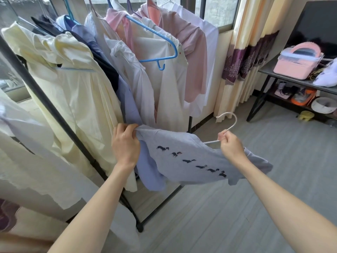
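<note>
Two hands, one shirt point(191, 154), one hanger point(212, 142). I read this as getting the shirt onto or off the hanger, but I can't tell which. Left hand point(125, 143) has fingers and thumb curled tight on a bunched edge of the shirt, pulling it toward the rack point(94, 161). My guess is that this keeps the cloth taut so the hanger can slide. Right hand point(231, 145) pinches the hanger at the base of its hook, fingers curled round it, hook pointing up and free. One hanger arm runs from that hand into the cloth and goes out of sight there; the other arm is hidden. Shirt is spread almost flat between both hands, in the air in front of the rack's lower half and well above the floor point(218, 216), far end drooping past the right wrist. It overlaps a lilac garment point(149, 176) hanging on the rack; touching or just in front, can't tell. Shirt is light grey, soft-looking and a bit creased, with a slanted row of six small dark printed figures, too small to make out. Hanger is thin and white. Rack is dark metal, packed with pale clothes point(82, 99), one on a blue hanger point(155, 32) up top, so I judge a free slot will be tight.
</note>
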A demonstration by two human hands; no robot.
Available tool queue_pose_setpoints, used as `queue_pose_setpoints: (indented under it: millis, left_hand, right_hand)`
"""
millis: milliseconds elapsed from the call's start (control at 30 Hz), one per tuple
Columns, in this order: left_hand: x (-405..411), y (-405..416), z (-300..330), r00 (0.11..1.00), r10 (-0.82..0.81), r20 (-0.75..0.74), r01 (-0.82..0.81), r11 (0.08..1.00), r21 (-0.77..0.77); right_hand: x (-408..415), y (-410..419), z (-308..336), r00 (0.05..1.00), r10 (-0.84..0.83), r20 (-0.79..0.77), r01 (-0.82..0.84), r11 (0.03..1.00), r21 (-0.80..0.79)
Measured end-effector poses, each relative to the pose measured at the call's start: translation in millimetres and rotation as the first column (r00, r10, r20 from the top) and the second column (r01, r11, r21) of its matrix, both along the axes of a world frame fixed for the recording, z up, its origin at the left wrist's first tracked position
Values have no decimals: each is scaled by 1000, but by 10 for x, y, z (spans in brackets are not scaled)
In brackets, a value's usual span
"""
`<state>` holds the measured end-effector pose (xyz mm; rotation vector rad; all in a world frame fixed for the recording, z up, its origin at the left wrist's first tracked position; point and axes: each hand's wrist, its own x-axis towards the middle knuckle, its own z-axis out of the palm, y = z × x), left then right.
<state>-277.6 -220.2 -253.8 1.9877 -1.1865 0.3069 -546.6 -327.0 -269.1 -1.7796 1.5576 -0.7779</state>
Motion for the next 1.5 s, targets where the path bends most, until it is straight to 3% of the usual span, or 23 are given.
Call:
queue_pose_setpoints:
  millis: [100,267,433,533,633,733,867,1033,1133,1200,1233,1367,1500]
  left_hand:
    - [-6,29,-82,1000,0,0,0,1000,1]
    - [-73,74,-136,999,-41,-1,41,999,-9]
    - [-148,123,-213,998,-54,-14,55,985,161]
    - [-178,114,-231,993,-121,-13,121,976,179]
    - [-285,48,-209,954,-274,123,250,951,182]
    - [-416,-23,-233,865,-416,280,369,906,208]
    - [-473,-61,-252,845,-430,318,437,898,53]
    - [-437,-56,-127,857,-404,321,453,887,-92]
    - [-463,25,-63,783,-530,326,566,824,-19]
    - [-461,112,-80,719,-644,261,620,764,177]
    - [-441,135,-99,730,-659,183,608,748,267]
    - [-262,145,-215,906,-422,-30,409,854,323]
    - [-199,118,-309,910,-262,-320,383,826,414]
  right_hand:
    - [-7,-31,104,966,-156,207,171,984,-57]
    - [55,42,0,997,8,-83,-14,997,-76]
    - [83,54,47,986,-83,145,111,973,-202]
    - [95,117,49,992,-11,124,50,948,-315]
    - [108,164,43,991,44,130,7,928,-371]
    - [125,206,71,984,76,160,-19,944,-330]
    - [120,263,103,975,55,215,7,961,-275]
    - [75,281,19,998,55,-32,-60,981,-182]
    - [39,215,19,997,-70,17,72,981,-183]
    - [44,164,83,992,-109,64,120,975,-188]
    - [48,152,115,992,-106,73,118,973,-198]
    - [77,182,124,995,-75,72,89,972,-217]
    - [92,182,162,988,-91,126,115,974,-196]
